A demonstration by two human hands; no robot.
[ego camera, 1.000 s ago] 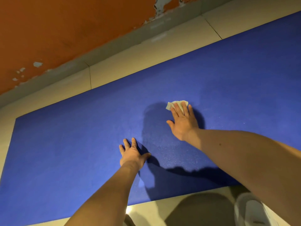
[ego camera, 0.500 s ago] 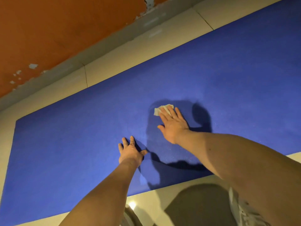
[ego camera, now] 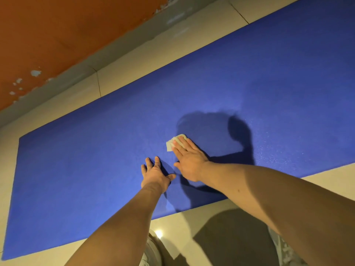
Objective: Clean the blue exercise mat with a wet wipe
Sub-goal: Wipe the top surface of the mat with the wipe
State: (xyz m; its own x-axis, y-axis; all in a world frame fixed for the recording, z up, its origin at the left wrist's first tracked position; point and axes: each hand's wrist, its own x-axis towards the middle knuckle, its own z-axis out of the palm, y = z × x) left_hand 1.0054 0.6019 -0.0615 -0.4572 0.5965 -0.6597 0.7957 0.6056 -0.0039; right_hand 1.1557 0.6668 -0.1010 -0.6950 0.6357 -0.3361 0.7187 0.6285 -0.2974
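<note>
Blue foam fills most of the view: the exercise mat (ego camera: 96,169) lies flat on a floor of pale tiles (ego camera: 134,68), its long edges running at a slant from lower left to upper right. Near the middle of the mat, somewhat closer to the person's side, sits the wet wipe (ego camera: 171,144), a small crumpled white wad lying on the mat's surface. The right hand (ego camera: 189,163) presses down on it with straight fingers (ego camera: 182,145) held close together; nothing is curled round the wipe, which sticks out ahead of and to the left of the fingertips. The left hand (ego camera: 155,176) rests palm down on the bare mat just beside the right one, fingers straight and slightly spread, holding nothing. Its thumb points toward the base of the right hand; whether the two touch cannot be told. Both forearms reach in from the bottom edge. A dark shadow (ego camera: 211,131) of the person falls on the mat beyond and to the right of the hands. Past the far tiles runs a grey skirting strip (ego camera: 76,73), and above it an orange wall (ego camera: 57,35) with patches of flaked paint. A small bright glint (ego camera: 158,232) shows on the near tiles.
</note>
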